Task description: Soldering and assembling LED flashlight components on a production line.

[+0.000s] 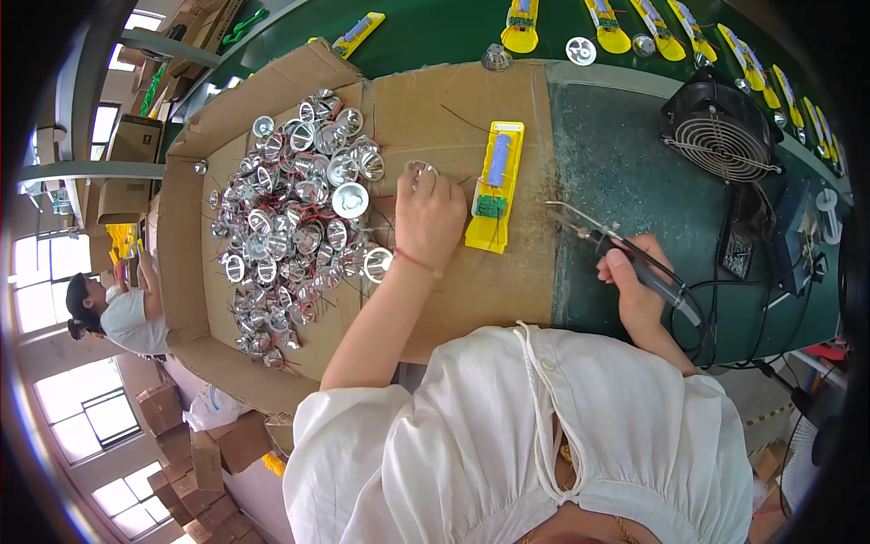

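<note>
My left hand (430,218) is closed, its fingertips pinching a small silvery lamp reflector (420,169) mostly hidden behind them. Just right of it, a yellow plastic housing (487,238) lies on flat cardboard (453,100). Inside the housing are a blue-violet cylindrical battery (497,161) and a green circuit board (490,207), with thin wires around them. In my right hand (636,283) is a soldering iron (666,290), tilted so its thin metal end points left toward the housing without touching it. Left of my left hand sits a heap of silvery reflectors (308,163) with red and dark wires.
A cardboard box wall (263,91) bounds the heap. At right stand a black fan (720,140), a soldering iron stand (743,240) and loose cables. Several yellow housings (610,38) line the green bench's far side. Another person (131,313) works at far left.
</note>
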Demonstrator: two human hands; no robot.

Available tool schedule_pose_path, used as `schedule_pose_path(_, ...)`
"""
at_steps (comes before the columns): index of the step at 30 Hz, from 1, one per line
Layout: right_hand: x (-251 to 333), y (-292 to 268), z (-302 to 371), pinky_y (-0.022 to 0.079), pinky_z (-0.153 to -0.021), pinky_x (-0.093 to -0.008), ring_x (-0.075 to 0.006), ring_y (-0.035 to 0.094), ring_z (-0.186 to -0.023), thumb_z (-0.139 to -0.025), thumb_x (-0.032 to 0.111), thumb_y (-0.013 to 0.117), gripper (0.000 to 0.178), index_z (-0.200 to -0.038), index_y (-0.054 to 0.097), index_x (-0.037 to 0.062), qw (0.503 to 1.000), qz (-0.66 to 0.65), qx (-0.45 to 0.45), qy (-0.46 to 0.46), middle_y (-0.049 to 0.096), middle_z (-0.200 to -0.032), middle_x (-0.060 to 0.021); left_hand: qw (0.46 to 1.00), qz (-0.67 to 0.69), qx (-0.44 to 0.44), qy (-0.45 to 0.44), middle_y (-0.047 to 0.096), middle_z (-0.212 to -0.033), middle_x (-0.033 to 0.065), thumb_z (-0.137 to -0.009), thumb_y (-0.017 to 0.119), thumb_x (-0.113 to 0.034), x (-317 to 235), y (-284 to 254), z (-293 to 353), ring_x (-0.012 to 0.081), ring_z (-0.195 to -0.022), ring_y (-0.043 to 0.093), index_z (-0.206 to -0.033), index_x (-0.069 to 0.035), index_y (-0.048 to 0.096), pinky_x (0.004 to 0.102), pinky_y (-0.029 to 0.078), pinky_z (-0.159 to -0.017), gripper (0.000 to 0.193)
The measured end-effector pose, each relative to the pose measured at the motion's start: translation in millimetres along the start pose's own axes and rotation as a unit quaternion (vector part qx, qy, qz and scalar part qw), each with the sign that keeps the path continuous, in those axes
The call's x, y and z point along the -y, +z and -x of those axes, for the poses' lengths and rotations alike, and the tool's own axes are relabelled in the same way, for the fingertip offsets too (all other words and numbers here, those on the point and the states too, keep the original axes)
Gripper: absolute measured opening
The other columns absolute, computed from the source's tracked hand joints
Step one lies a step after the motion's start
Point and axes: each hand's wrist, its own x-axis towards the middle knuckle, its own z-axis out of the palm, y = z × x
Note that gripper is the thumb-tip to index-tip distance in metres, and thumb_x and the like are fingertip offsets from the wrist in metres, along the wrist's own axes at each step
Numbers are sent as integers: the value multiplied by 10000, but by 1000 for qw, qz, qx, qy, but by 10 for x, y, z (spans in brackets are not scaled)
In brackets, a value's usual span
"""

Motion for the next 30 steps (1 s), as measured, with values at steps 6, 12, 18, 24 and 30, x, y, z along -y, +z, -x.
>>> schedule_pose_path(6,17,66,39,475,-553,-232,-106,574,-612,-799,91,621,147,-850,530,-12,1000,15,10,4,609,-708,-93,956,257,-54,-128,585,-635,71,-697,600,-105,134,-154,-12,172,-686,585,-704,-58,632,323,433,-699,57)
schedule_pose_path(12,-21,187,-4,474,-571,-235,-107,566,-622,-801,65,600,135,-859,512,-19,992,72,76,-69,593,-696,-87,672,615,150,-385,633,-680,81,-762,638,-113,-168,-390,219,104,-594,611,-778,14,648,238,471,-542,128)
schedule_pose_path(18,-89,349,-91,473,-571,-225,-92,563,-627,-800,69,613,137,-855,522,-17,991,87,85,-58,598,-729,-76,676,636,53,-368,557,-704,77,-752,658,-118,-274,-141,301,132,-538,553,-734,14,632,260,436,-510,136)
schedule_pose_path(24,-135,423,-109,399,-495,-191,-33,495,-558,-773,88,648,124,-807,555,13,995,53,44,-66,573,-642,-4,713,599,47,-362,548,-698,85,-749,650,-105,-305,-149,213,145,-529,525,-715,15,619,268,420,-510,128)
schedule_pose_path(30,-144,404,-103,485,-564,-231,-98,569,-621,-807,81,609,130,-850,525,-9,995,54,72,-38,600,-721,-80,705,601,42,-375,553,-697,89,-744,645,-104,-319,-115,232,150,-517,517,-699,13,611,273,416,-506,130)
